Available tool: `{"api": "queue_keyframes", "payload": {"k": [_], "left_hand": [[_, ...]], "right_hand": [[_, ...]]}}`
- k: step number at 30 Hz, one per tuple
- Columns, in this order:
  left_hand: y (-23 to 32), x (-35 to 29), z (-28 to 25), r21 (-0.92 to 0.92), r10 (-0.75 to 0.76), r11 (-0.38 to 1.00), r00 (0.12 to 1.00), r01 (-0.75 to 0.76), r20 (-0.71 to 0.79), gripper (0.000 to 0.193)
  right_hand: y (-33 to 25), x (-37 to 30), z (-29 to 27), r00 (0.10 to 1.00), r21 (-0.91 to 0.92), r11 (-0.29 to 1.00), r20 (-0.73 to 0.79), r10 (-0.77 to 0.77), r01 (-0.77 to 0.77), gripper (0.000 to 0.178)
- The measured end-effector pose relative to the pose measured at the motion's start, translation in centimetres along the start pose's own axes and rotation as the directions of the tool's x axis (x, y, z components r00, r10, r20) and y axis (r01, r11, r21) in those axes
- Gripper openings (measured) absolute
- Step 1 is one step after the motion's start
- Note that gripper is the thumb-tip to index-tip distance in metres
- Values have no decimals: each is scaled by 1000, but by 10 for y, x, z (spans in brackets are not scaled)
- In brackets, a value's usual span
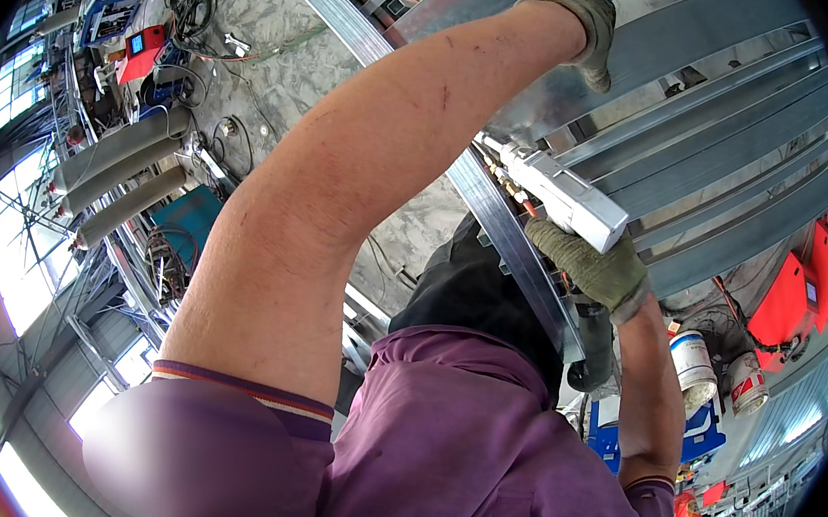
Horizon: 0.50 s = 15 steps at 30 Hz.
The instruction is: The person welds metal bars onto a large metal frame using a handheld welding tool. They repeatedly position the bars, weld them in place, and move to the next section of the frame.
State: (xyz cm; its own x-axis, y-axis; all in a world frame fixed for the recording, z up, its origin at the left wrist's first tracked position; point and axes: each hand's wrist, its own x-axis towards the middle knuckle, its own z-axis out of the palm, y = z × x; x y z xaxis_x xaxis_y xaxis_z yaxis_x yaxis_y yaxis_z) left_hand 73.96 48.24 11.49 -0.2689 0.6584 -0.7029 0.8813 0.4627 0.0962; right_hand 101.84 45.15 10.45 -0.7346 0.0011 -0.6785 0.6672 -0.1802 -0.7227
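My left arm stretches forward, and my gloved left hand (595, 15) lies against a grey sheet-metal panel (488, 11) of a slatted metal frame, its fingers partly hidden. The visible fingers look spread, with nothing in them. My gloved right hand (598, 266) is closed around a silver-white power tool (570, 196) with a narrow nose, which looks like a rivet gun. That nose points toward the frame, near the far end of a shiny metal rail (519, 254). Below the right hand shows a dark cylindrical part (592, 351), probably of the same tool.
Long grey metal slats (715, 138) fill the right. Beyond them stand red machines (783, 304) and white buckets (691, 365) beside a blue crate (607, 432). At the left, cables (198, 13), a red machine (141, 51) and grey tubes (124, 161) lie about the concrete floor (264, 55).
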Motion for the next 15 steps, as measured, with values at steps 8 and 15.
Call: {"api": "queue_keyframes", "payload": {"k": [8,15], "left_hand": [[-1,-3,-7,10,22,1000,999,-22,37,71],[-1,-2,-7,-13,8,1000,999,-8,42,72]], "right_hand": [[-3,0,3,998,6,999,-33,-47,48,52],[6,4,3,998,-18,999,-44,-41,40,55]]}}
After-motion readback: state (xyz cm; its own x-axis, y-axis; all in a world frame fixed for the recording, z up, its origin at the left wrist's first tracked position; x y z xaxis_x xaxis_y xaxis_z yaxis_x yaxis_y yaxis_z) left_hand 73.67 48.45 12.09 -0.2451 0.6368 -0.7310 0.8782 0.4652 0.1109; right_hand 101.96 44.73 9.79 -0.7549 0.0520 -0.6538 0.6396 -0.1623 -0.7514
